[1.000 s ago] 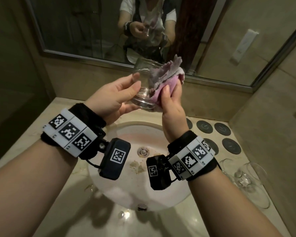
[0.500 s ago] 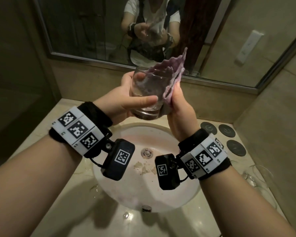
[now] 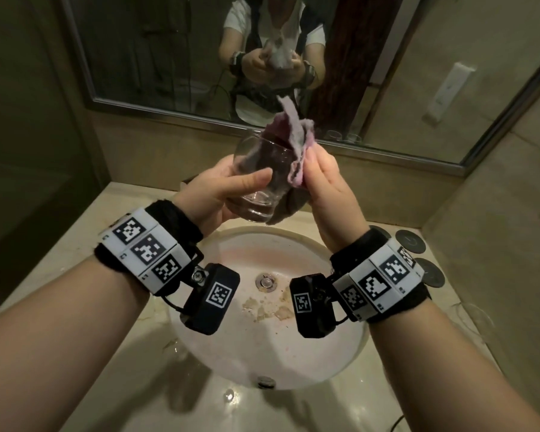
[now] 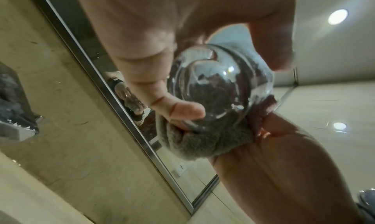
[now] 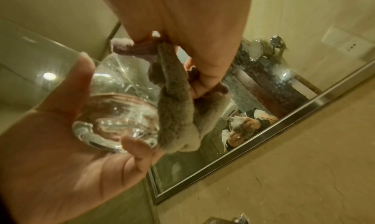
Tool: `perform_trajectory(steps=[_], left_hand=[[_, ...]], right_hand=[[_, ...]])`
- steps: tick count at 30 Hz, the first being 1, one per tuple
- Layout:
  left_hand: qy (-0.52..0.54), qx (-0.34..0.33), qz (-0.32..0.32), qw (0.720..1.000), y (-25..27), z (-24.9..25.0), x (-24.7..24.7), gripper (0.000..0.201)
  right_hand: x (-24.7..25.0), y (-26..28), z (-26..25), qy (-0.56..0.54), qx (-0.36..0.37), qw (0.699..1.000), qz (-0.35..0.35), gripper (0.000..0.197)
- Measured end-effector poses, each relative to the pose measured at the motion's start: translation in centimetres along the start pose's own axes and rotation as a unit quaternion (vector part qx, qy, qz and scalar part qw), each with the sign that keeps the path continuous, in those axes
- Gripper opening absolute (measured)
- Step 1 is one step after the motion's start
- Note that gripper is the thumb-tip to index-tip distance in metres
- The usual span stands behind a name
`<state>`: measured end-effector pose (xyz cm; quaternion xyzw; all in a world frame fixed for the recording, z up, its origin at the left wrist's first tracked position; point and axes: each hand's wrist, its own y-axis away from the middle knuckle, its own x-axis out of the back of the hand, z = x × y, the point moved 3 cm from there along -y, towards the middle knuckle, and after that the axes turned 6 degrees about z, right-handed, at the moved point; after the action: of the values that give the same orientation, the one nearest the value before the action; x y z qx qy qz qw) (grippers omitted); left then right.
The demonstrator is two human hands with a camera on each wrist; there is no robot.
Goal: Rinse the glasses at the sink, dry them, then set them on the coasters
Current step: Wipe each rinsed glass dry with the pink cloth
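Note:
A clear stemless glass (image 3: 256,179) is held up above the sink (image 3: 340,363), tilted slightly. My left hand (image 3: 228,188) grips it, thumb across the front and fingers behind. My right hand (image 3: 321,188) pinches a pink-and-grey cloth (image 3: 293,141) that is stuffed into the glass mouth and drapes down its right side. In the left wrist view the thick glass base (image 4: 219,86) faces the camera with the cloth (image 4: 205,142) under it. In the right wrist view the glass (image 5: 119,115) rests in my left palm beside the cloth (image 5: 176,102). Dark round coasters (image 3: 410,241) lie on the counter at right.
A mirror (image 3: 169,57) with a metal frame runs along the wall behind the sink. Another clear glass (image 3: 477,319) lies on the counter at the right edge, near the side wall. The beige counter (image 3: 75,263) surrounds the basin, and the drain (image 3: 265,282) sits mid-basin.
The glass has turned from lying sideways to more upright. The cloth, earlier against the outside, now sits in its mouth. Both hands have lowered slightly.

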<state>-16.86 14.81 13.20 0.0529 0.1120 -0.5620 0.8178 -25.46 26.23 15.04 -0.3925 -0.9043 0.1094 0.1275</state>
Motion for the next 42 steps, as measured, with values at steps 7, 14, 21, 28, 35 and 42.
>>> perform_trajectory(steps=[7,14,21,28,35,42], left_hand=[[-0.002,0.01,0.024,1.0,0.4,-0.4,0.2,0.11],[-0.002,0.028,0.077,0.997,1.8,-1.4,1.0,0.111],[0.01,0.054,0.04,0.998,2.9,-3.8,1.3,0.114],[0.014,0.034,0.06,0.998,3.8,-4.1,2.2,0.097],[0.051,0.014,0.074,0.996,3.5,-3.2,2.9,0.093],[0.049,0.032,0.047,0.997,3.2,-2.5,2.8,0.073]], right_hand=[[0.8,0.0,1.1,-0.07,-0.055,0.995,0.039,0.03],[3.9,-1.2,0.1,-0.156,-0.075,0.972,0.159,0.011],[2.3,-1.6,-2.0,-0.294,-0.114,0.949,-0.015,0.018],[1.4,-0.1,-0.7,0.189,0.043,0.972,-0.133,0.019],[2.8,-0.1,-0.4,0.183,0.061,0.934,-0.3,0.052],[2.5,-0.5,1.0,0.1,0.069,0.961,-0.249,0.092]])
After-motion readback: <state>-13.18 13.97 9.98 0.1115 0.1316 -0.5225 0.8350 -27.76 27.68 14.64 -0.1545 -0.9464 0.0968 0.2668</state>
